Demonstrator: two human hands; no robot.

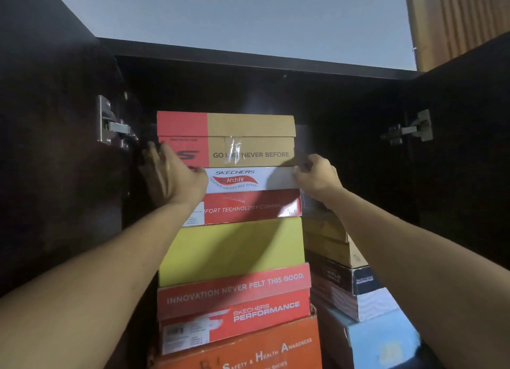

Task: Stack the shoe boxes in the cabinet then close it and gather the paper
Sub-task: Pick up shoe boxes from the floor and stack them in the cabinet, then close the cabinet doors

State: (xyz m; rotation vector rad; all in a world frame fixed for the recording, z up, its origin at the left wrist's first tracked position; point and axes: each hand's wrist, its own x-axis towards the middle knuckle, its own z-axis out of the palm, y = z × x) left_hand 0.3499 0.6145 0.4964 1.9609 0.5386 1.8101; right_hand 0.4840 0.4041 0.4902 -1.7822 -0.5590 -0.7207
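Note:
A tall stack of shoe boxes stands inside the dark cabinet (248, 64). The top box (248, 139) is red and brown cardboard with tape on its front. Below it lie a white and red box (248, 179), a yellow box (234, 251), a red box (234, 299) and an orange box (248, 349) at the bottom. My left hand (172, 175) grips the left end of the top box near its lower corner. My right hand (317, 176) pinches the right end where the top box meets the white one.
A second, lower stack sits to the right: brown boxes (328, 241), a dark box (339, 277) and a light blue box (380, 343). Both cabinet doors stand open, with metal hinges on the left (110, 125) and right (414, 131). A wooden panel (455, 17) rises at the upper right.

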